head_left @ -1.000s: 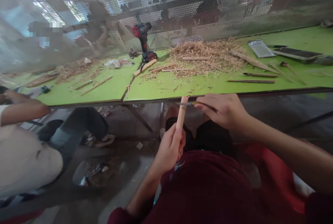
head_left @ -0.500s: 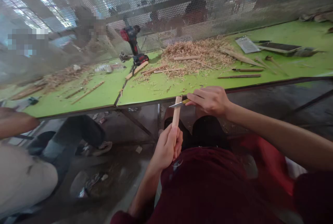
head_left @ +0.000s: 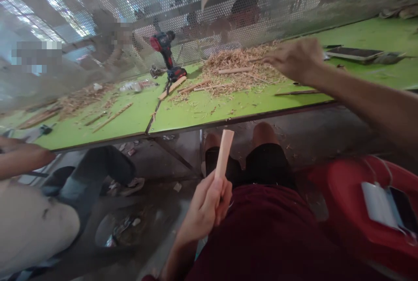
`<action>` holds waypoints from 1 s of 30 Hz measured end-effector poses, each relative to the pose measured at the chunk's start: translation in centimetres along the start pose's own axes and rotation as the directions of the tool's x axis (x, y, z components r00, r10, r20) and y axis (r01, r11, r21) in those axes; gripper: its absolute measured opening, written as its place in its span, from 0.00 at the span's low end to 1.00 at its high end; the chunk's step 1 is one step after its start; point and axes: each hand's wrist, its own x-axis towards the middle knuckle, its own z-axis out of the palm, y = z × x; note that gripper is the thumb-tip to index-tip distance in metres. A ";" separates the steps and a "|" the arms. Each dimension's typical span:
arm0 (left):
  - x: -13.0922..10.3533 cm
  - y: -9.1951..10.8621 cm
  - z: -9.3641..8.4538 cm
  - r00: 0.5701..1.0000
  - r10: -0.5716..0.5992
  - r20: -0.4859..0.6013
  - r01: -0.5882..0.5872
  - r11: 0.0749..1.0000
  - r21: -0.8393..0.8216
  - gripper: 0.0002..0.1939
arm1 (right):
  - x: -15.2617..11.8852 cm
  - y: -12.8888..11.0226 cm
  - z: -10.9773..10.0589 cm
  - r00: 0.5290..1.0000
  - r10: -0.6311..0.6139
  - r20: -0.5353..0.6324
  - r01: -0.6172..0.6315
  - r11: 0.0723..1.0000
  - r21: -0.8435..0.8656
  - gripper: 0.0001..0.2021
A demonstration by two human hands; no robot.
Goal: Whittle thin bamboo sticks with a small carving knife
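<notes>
A pale wood strip [head_left: 224,152] stands up out of the left hand [head_left: 209,200], above the person's lap and just short of the bench [head_left: 183,117]. That hand's grip is clamped around the strip's lower part, leaving the upper length and its squared end bare. The strip's long axis runs forward from the fist, leaning a little to the right, so the free end points toward the bench's near edge without appearing to touch it.

The right hand [head_left: 295,59] is well apart from the strip, forward and to the right of its free end, over the bench. Its fingers look closed on a thin tool [head_left: 256,59], blurred, which points leftward, roughly across the line of the strip. The left hand is plainly the nearer one, being wrapped about the wood.

Behind the tool's tip spreads a heap of shavings [head_left: 225,59], with a loose wood piece [head_left: 235,70] lying on it. Farther left a drill [head_left: 166,56] stands upright on the bench. Another person [head_left: 32,215] sits to the left.
</notes>
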 end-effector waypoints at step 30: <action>3.1 -0.8 1.2 0.993 0.072 -0.095 -0.081 0.992 -0.095 0.23 | -9.4 -5.7 3.5 0.992 -0.117 -0.036 0.123 0.943 0.310 0.18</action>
